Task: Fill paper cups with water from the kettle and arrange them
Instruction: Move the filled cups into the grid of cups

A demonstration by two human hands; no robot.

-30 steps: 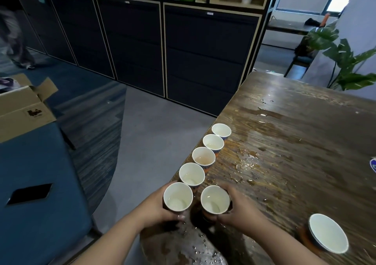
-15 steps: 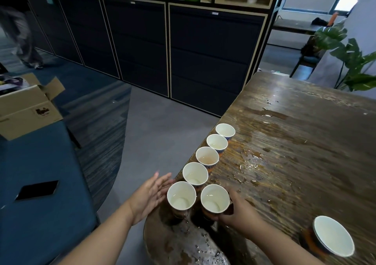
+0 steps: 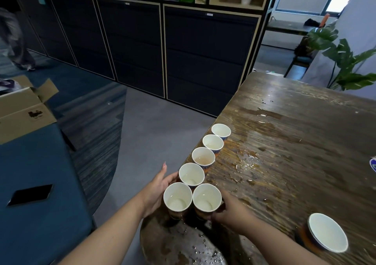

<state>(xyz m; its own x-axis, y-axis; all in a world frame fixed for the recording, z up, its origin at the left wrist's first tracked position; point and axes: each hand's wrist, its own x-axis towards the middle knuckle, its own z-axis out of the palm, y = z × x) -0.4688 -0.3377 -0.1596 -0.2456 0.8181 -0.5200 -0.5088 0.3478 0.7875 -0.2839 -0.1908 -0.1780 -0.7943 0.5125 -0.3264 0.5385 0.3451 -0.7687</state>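
Note:
Several white paper cups stand in a row along the left edge of the wet wooden table (image 3: 305,134); the farthest cup (image 3: 221,130) leads back to a fourth cup (image 3: 191,174). Two more sit side by side nearest me, the near-left cup (image 3: 177,197) and the near-right cup (image 3: 207,198). All show a little liquid. My right hand (image 3: 230,207) grips the near-right cup from its right side. My left hand (image 3: 157,185) lies flat, fingers straight, against the left sides of the near-left and fourth cups. A lone cup (image 3: 327,232) stands at bottom right. No kettle is in view.
Puddles and drops cover the table's left half. A blue-white object (image 3: 373,164) peeks in at the right edge. Left of the table, a blue seat holds a black phone (image 3: 30,194) and a cardboard box (image 3: 24,110). A person's legs (image 3: 14,39) are at far left.
My left hand let go of the near-left cup, pulled away open, then came back flat against the cups' left sides. My right hand has stayed on the near-right cup.

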